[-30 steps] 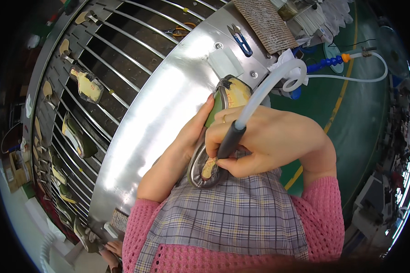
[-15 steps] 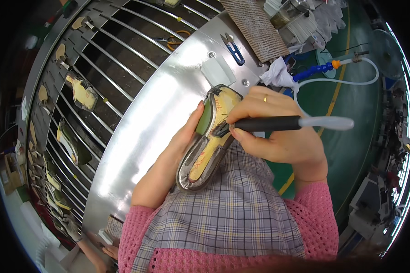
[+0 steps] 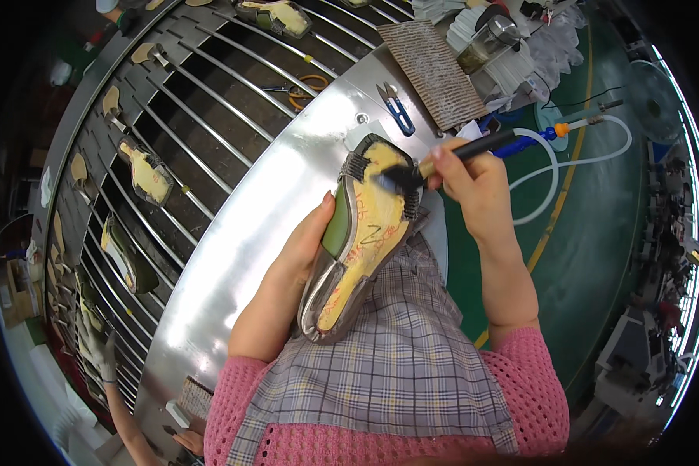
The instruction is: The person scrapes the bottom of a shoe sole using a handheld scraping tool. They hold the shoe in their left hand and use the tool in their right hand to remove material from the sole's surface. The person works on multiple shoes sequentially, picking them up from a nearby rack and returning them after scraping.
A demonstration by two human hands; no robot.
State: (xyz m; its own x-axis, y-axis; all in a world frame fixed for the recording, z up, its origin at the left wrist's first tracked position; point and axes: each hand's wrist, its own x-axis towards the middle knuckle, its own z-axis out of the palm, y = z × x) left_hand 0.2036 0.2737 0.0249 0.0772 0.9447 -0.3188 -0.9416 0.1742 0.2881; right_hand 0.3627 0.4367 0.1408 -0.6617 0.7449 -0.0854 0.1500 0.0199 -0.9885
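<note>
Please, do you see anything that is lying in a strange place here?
Perhaps one thing: the orange-handled scissors lie among the metal rails, while the blue snips lie on the metal table. Whether the scissors rest on or below the rails, I cannot tell.

- Green floor (image 3: 590,256) fills the right, crossed by a yellow line (image 3: 561,211) running down its near side.
- A shiny bare-metal worktable (image 3: 217,264) spans the middle, reflecting white glare.
- Beyond it, to the left, a rack of steel rods (image 3: 185,189) lies over a dark brown surface.
- Cardboard boxes (image 3: 25,283) stand at the far left.
- At the right rim, bright white tube lights (image 3: 693,353) glow beside grey equipment (image 3: 625,349), its kind unclear.
</note>
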